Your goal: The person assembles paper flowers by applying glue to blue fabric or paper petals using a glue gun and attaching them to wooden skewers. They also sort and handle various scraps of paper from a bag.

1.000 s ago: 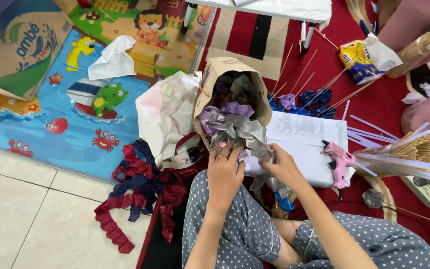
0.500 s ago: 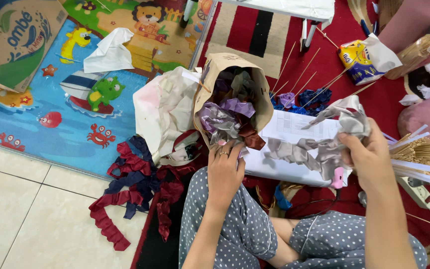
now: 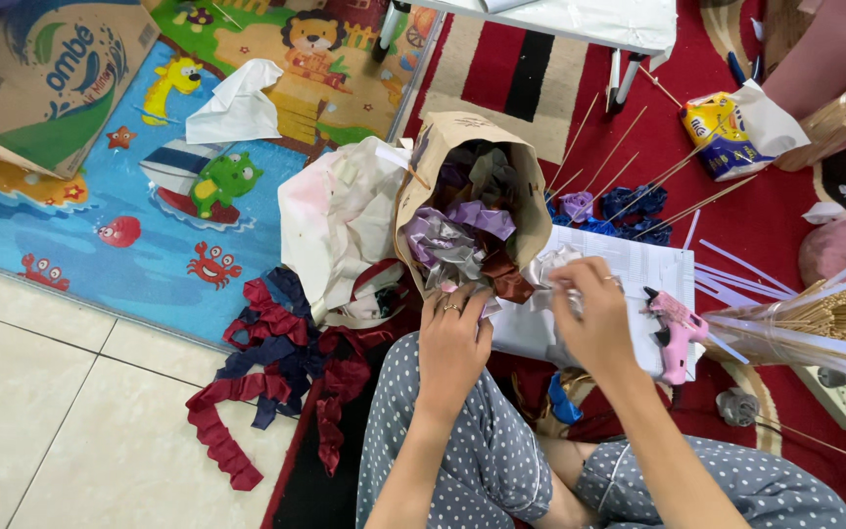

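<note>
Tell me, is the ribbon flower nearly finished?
Not nearly. Done: only some small flowers lie on the rug. In hand: the left hand and right hand pinch silver ribbon by the paper bag. Left: the bag is full, and the sticks and glue gun lie unused.

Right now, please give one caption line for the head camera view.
Seated on a red rug, left hand and right hand handle silver ribbon beside a ribbon-filled paper bag.

Cardboard box [image 3: 36, 83] top-left; yellow-blue packet [image 3: 719, 135] top-right
</note>
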